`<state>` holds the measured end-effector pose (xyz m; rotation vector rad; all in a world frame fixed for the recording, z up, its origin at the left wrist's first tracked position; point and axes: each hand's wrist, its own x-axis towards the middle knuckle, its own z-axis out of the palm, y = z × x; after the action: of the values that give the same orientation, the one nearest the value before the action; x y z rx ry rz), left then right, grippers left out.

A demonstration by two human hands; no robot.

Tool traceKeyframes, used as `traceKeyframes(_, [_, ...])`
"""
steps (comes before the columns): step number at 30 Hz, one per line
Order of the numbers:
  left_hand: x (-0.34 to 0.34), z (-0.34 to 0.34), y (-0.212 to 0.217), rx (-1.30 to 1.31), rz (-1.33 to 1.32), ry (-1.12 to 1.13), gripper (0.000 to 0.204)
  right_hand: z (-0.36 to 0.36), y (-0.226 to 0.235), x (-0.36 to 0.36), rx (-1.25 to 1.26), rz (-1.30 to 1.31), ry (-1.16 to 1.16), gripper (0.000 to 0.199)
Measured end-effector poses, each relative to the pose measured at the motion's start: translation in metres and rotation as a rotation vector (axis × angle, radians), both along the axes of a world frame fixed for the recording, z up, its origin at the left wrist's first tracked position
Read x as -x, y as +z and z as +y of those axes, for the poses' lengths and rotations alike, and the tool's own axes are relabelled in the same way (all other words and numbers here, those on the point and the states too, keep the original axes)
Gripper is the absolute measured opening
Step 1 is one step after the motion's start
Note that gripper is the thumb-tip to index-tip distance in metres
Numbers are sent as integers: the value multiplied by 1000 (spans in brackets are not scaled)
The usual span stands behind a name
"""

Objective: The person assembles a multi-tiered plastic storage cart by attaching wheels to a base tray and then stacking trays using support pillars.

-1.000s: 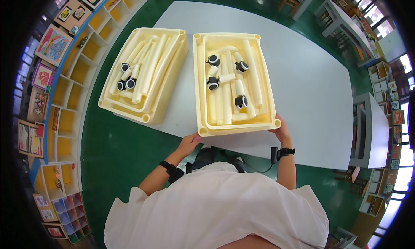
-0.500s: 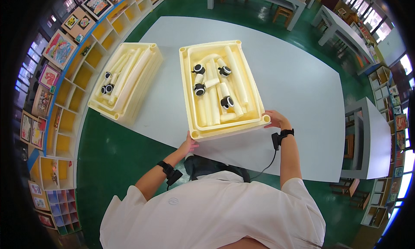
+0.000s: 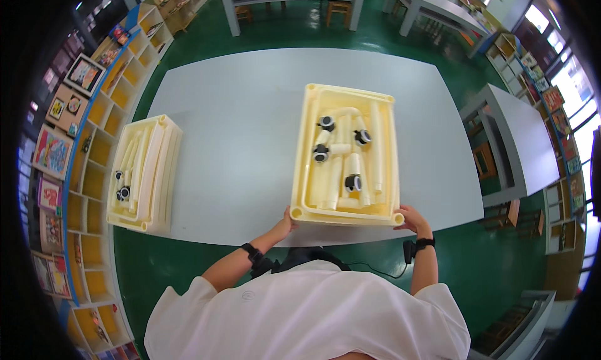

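Observation:
A cream plastic tray [image 3: 299, 172] rests on the grey-white table in front of me, its long side pointing away. Inside it lie several cream tubes [image 3: 377, 150] and black-and-white caster wheels [image 3: 353, 183]. My left hand [image 3: 288, 223] holds the near left corner, fingers partly hidden behind the rim. At the near right corner my right hand [image 3: 412, 220] grips the edge, with its thumb side by the round corner socket. A second stack of cream trays [image 3: 164, 178] sits at the table's left end, also with tubes and casters in the top one; neither hand touches it.
The table [image 3: 244, 78] spreads around both trays. Along the left runs a low cubby shelf [image 3: 94, 178] with framed pictures on it. More grey tables [image 3: 519, 147] stand to the right and at the back, with wooden stools [image 3: 339, 13] under them. The floor is green.
The held tray has moved right along the table, away from the other stack, and has turned slightly. Both hands have stayed at its near corners. The head view has shifted too.

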<state>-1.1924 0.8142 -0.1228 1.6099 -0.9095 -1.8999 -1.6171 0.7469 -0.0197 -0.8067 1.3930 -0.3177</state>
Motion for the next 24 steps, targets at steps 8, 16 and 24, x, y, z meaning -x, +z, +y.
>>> traceKeyframes(8, [64, -88, 39, -9, 256, 67, 77, 117, -17, 9, 49, 41, -425, 42])
traceKeyframes(16, [57, -106, 69, 222, 203, 192, 69, 70, -34, -99, 87, -93, 26, 58])
traceKeyframes(24, [18, -70, 47, 234, -82, -15, 54, 10, 50, -204, 584, -289, 305, 40])
